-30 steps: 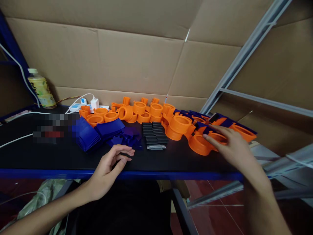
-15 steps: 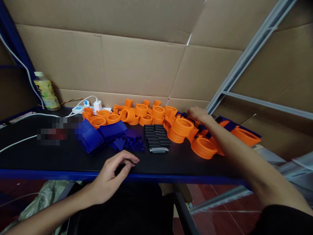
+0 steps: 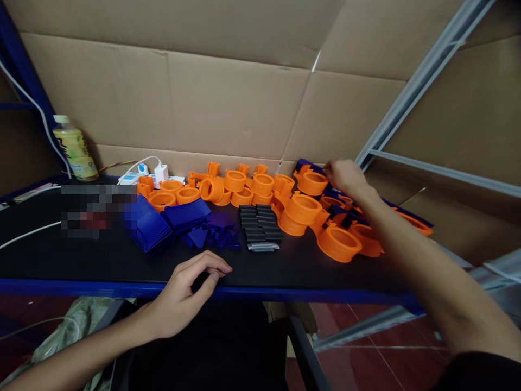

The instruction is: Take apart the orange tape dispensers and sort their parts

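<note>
Resting at the table's front edge, my left hand (image 3: 189, 293) is empty, its fingers loosely bent and the thumb a little apart. Just beyond it are small dark blue pieces (image 3: 211, 232) and a stack of black strips (image 3: 260, 225). My right hand (image 3: 345, 176) reaches to the back right, fingertips pinched at the right side of an orange plastic ring with a clip (image 3: 311, 182). The grip is partly hidden by the hand. More orange rings (image 3: 340, 243) lie below the right forearm, some of them covered by it.
Several orange rings (image 3: 262, 184) line the back of the black table (image 3: 101, 260). Folded blue sheets (image 3: 152, 225) lie left of centre. A power strip with a white charger (image 3: 161, 174) and a drink bottle (image 3: 76, 149) stand behind. A metal frame (image 3: 407, 98) slants up on the right.
My right hand has moved slightly right and up. An orange ring now shows beside its fingertips where blue material was seen before. My left hand has stayed still.
</note>
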Tool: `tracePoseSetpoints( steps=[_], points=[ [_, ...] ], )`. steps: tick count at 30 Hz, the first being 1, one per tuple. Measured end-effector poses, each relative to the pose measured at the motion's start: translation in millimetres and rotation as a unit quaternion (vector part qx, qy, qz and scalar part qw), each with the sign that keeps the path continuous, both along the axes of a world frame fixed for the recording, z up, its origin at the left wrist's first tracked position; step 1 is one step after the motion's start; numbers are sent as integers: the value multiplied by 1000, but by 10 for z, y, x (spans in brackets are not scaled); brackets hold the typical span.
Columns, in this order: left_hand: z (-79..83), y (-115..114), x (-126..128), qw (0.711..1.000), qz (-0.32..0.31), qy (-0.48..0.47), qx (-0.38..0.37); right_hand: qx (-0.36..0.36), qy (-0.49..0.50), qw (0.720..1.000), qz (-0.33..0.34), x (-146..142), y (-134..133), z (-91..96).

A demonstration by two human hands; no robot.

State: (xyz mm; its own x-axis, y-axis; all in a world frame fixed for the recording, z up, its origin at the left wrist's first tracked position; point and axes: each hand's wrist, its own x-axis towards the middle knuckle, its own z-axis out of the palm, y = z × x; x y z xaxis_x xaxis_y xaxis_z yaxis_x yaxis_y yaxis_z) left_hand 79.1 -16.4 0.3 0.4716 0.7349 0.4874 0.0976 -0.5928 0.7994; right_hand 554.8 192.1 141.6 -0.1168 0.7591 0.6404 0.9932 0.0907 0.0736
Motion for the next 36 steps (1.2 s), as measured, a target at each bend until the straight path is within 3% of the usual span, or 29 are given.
tracePoseSetpoints(
  steps=[3,7,11,14,17,19,21,26,32,36],
  points=[
    [14,-4,-7,999,-4,-9,-33,51,-6,998,-29,-55,-123,195],
    [44,-13,7,988,-31,-71,-136,143,1,989,-27,-245,-365,482],
    [61,6,37,950,-99,-184,-233,237,-25,970,49,-801,-881,597],
    [135,-12,44,918,-121,-274,-260,242,-99,955,137,-1455,-1483,397],
    [286,-130,18,888,-122,-352,-270,224,-147,929,256,-2072,-2078,20],
    [381,-245,-12,866,-108,-376,-312,142,-171,905,363,-2359,-2364,-201],
    [429,-339,-37,848,-43,-372,-374,93,-173,893,406,-2535,-2525,-323],
    [366,-366,-23,884,31,-327,-334,33,-193,901,387,-2743,-2501,-354],
    [378,-307,-8,877,46,-338,-337,83,-229,896,371,-2854,-2304,-528],
    [408,-306,-37,872,40,-348,-340,76,-211,891,395,-2853,-2234,-544]
  ],
)
